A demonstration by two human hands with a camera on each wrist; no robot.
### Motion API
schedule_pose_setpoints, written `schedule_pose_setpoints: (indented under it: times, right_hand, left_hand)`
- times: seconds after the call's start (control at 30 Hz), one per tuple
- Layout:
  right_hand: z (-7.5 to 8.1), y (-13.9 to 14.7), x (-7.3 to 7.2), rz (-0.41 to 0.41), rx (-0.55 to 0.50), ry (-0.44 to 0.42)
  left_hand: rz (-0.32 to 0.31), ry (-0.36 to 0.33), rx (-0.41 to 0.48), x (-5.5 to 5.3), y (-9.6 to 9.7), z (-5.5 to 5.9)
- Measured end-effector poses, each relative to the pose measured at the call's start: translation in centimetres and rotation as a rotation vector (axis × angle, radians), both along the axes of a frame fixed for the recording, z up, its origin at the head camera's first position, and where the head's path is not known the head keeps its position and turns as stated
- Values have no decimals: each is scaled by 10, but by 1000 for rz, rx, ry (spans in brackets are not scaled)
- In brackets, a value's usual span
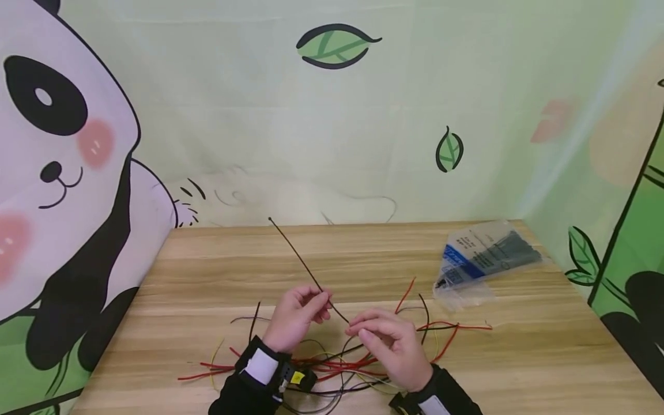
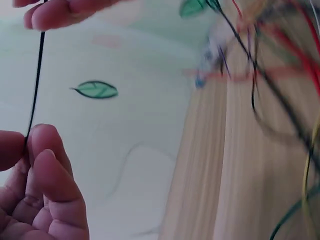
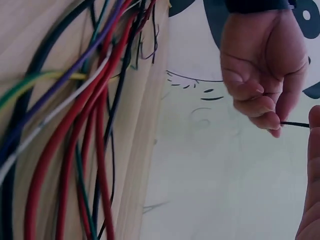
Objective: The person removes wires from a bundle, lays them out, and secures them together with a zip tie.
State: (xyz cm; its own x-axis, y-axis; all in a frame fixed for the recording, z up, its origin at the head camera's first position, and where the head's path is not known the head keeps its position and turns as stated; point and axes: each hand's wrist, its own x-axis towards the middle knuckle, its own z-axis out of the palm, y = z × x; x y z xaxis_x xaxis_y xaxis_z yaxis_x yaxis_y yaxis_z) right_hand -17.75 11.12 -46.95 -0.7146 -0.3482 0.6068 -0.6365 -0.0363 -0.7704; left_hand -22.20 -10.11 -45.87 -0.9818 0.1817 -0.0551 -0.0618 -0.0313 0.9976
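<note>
A thin black cable tie (image 1: 298,256) slants up and to the left above the wooden table (image 1: 363,253). My left hand (image 1: 323,300) pinches it partway along; in the left wrist view thumb and finger (image 2: 30,142) close on the tie (image 2: 36,85). My right hand (image 1: 358,329) pinches its lower end just to the right. In the right wrist view the left hand (image 3: 267,117) holds the tie (image 3: 295,124), with a right finger (image 3: 312,175) at the frame's edge. A loose bundle of red, black, yellow and other wires (image 1: 342,363) lies under both hands.
A clear plastic bag of black cable ties (image 1: 485,256) with a blue label lies at the table's back right. Printed cloth walls with a panda and leaves enclose the table on the left, back and right.
</note>
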Motion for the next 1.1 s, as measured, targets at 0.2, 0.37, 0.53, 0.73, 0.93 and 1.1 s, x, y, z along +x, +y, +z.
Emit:
schedule_pose_setpoints:
  times: [0.2, 0.37, 0.53, 0.73, 0.93, 1.1]
  right_hand:
    - [-9, 2, 4, -97, 206, 49]
    - [-13, 6, 4, -144, 382, 37]
    - [-12, 8, 0, -61, 585, -102]
    - [-4, 7, -4, 12, 724, -177]
    - [12, 10, -11, -35, 749, -238]
    - [19, 12, -10, -51, 818, -267]
  left_hand:
    - [111, 59, -135, 2, -9, 1]
    - [193, 184, -256, 2, -16, 0]
    - [228, 386, -444, 2, -16, -2]
    - [277, 498, -549, 3, -14, 1]
    - [337, 538, -573, -2, -19, 7]
    - [345, 591, -613, -5, -19, 7]
